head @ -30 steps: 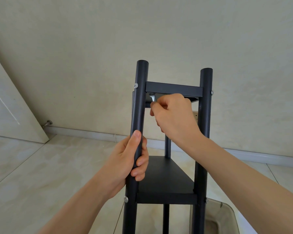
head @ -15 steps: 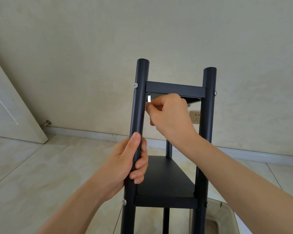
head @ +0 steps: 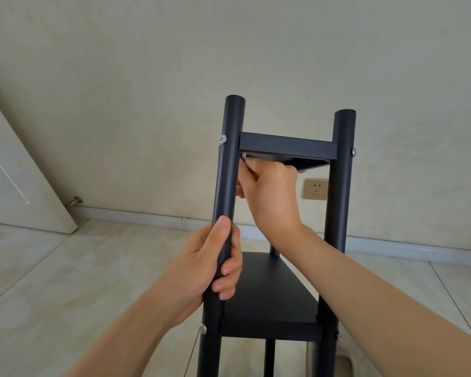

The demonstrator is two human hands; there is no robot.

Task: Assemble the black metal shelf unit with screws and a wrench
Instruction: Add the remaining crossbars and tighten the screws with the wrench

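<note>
Black shelf unit (head: 280, 295) upright on floor. Left hand (head: 210, 268) wraps left post, steadying. Right hand (head: 269, 186) curls round a barely visible wrench (head: 244, 157) under top shelf; short turns, keep post still. Wall socket (head: 315, 189) behind; shelf edge limits swing.

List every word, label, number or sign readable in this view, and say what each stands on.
None can be read. The black shelf unit, the wall socket, the door and the screw heads bear no legible text.
</note>
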